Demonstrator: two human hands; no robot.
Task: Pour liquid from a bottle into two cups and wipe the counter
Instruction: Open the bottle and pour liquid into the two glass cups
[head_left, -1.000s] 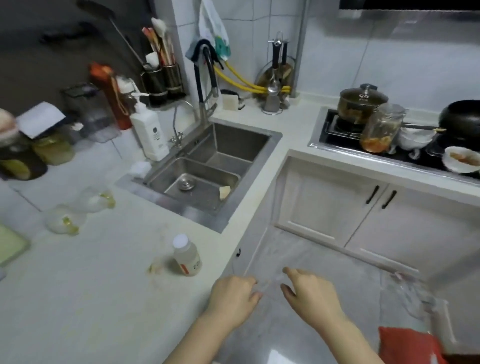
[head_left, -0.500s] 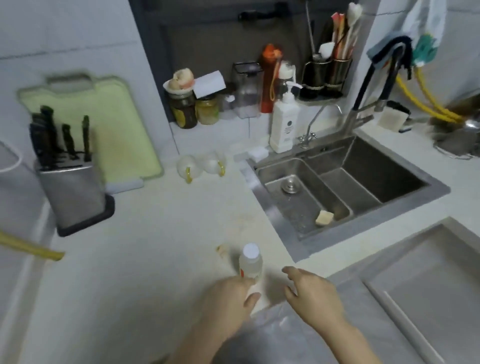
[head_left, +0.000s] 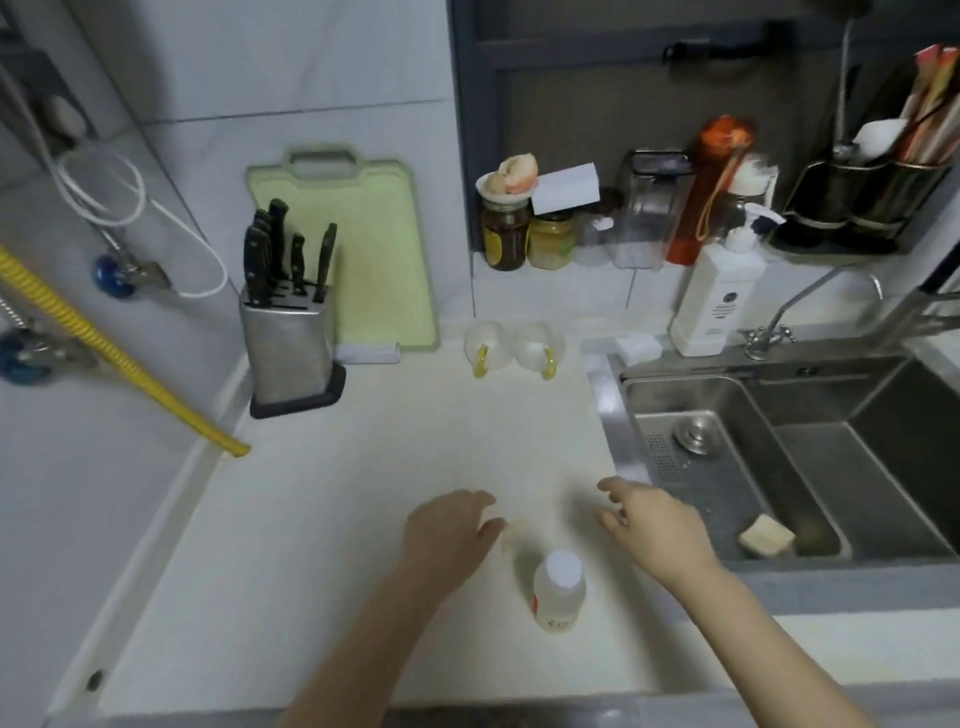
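Observation:
A small clear bottle (head_left: 558, 590) with a white cap and an orange label stands upright on the pale counter (head_left: 322, 545), near its front edge. Two clear cups with yellow handles (head_left: 487, 345) (head_left: 537, 344) sit side by side at the back of the counter. My left hand (head_left: 449, 525) hovers over the counter just left of and beyond the bottle, fingers loosely curled and holding nothing. My right hand (head_left: 652, 525) hovers to the bottle's right, fingers relaxed and empty. Neither hand touches the bottle. A small wet smear (head_left: 511, 538) lies between my left hand and the bottle.
A steel sink (head_left: 779, 457) with a sponge (head_left: 766, 538) in it lies to the right. A knife block (head_left: 288, 338) and a green cutting board (head_left: 358, 249) stand at the back left. Jars, a soap dispenser (head_left: 719, 301) and a utensil rack line the back ledge.
The view has swung left from the stove and floor onto the counter. Both hands have moved forward over the counter, past the bottle and to either side of it.

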